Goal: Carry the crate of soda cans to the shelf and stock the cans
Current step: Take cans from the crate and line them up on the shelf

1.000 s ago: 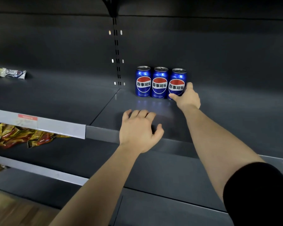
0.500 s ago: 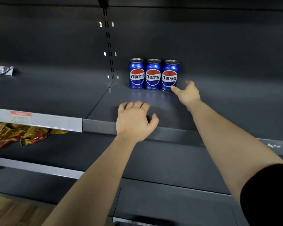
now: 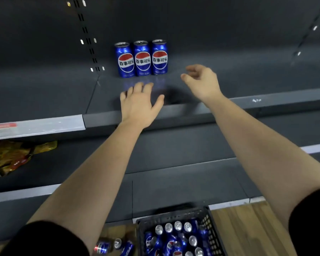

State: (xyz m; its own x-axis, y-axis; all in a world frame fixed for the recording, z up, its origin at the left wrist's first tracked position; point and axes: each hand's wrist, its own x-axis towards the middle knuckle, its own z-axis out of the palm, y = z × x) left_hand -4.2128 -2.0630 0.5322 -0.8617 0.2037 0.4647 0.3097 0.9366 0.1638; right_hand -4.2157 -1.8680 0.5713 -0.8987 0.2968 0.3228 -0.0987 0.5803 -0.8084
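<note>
A: What has been changed?
B: The right hand has been drawn off the rightmost can; nothing is held, fingers loosely curled. The left hand is kept spread at the near edge of the shelf.
A: And the task?
B: Far back, three cans are stocked; more must be fetched from the crate, near.

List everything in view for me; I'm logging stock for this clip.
shelf: one, dark grey, middle
shelf cans: three, blue, upright in a row at the back of the shelf
floor: wooden, brown
crate: one, black, on the floor below
crate cans: many, blue, jumbled inside; count unclear
loose cans: at least two, blue, lying left of the crate
snack packets: several, yellow-red, lower shelf, left
price strip: one, pale grey, shelf edge, left
left hand: open, over the shelf front
right hand: empty, loosely curled, right of the shelf cans
</note>
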